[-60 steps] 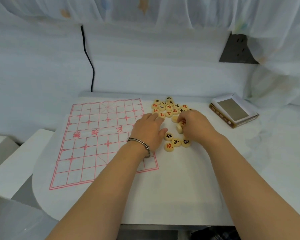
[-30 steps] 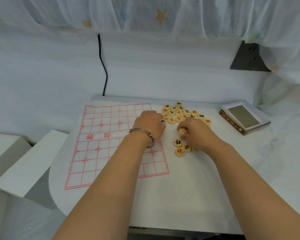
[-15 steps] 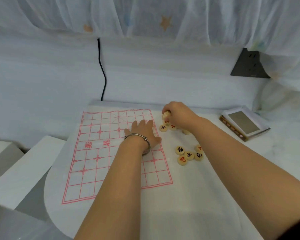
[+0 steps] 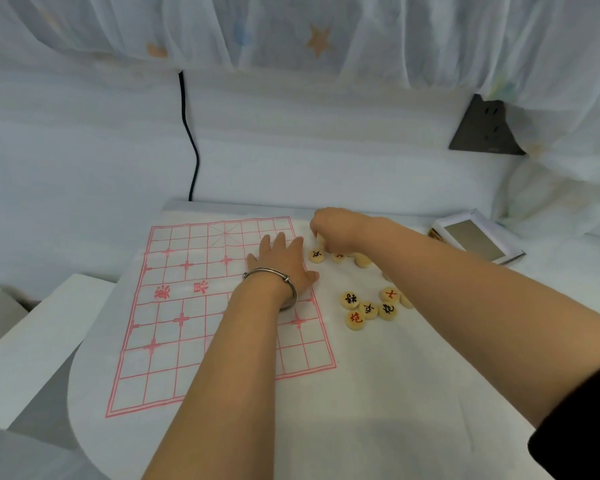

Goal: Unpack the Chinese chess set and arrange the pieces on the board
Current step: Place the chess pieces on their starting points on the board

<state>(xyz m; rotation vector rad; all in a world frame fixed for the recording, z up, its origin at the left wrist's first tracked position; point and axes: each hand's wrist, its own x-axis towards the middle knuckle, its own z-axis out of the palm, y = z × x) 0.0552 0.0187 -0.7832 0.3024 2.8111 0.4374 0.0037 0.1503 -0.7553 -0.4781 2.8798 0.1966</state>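
A thin white paper board (image 4: 187, 306) with a red grid lies on the table's left half, with no pieces on it. My left hand (image 4: 281, 261) rests flat on the board's right edge, fingers spread, a metal bangle on the wrist. My right hand (image 4: 333, 226) reaches over the far pile of wooden pieces (image 4: 340, 256) just past the board's top right corner, fingers pinched on one pale piece (image 4: 321, 240). A nearer cluster of pieces (image 4: 371, 306) with red and black characters lies right of the board, partly under my right forearm.
The opened set box (image 4: 478, 240) sits at the table's far right. A black cable (image 4: 189, 140) hangs down the padded wall behind the board. A dark wall socket (image 4: 485, 129) is at the upper right. White blocks (image 4: 32, 341) stand left of the table.
My right hand has moved from the near cluster to the far pile and lifted a piece. My left hand has slid onto the board's right edge and flattened. The view has tilted upward.
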